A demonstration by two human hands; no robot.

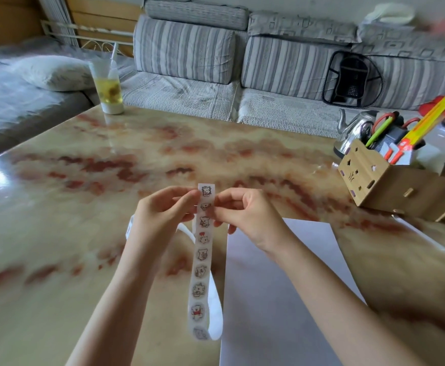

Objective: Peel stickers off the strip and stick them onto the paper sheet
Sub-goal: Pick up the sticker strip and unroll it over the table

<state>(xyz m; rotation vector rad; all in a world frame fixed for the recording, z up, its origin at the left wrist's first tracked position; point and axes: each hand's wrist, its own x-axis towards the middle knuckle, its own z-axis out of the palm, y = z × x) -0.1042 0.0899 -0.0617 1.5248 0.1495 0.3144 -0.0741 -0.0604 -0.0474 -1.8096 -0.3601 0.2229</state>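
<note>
White backing tape printed with small cartoon-animal stickers, the sticker strip point(202, 257), is held up above a glossy marbled table point(57, 207), its upper end pinched between both hands. The left hand point(160, 215) grips the strip's left edge near the top, fingertips closed on it beside the uppermost sticker. The right hand point(242, 212) meets it from the other side, thumb and forefinger closed narrowly at the second sticker; whether a sticker edge is already lifted is hard to make out. Below the hands the strip hangs down, loops at the bottom and curls back up behind itself. Just right of the strip, a white paper sheet point(282, 286) lies flat on the table under the right forearm. Farther off stand a wooden pen holder point(390, 180) at the right and a cup of yellow drink point(109, 88) at the far left edge.
</note>
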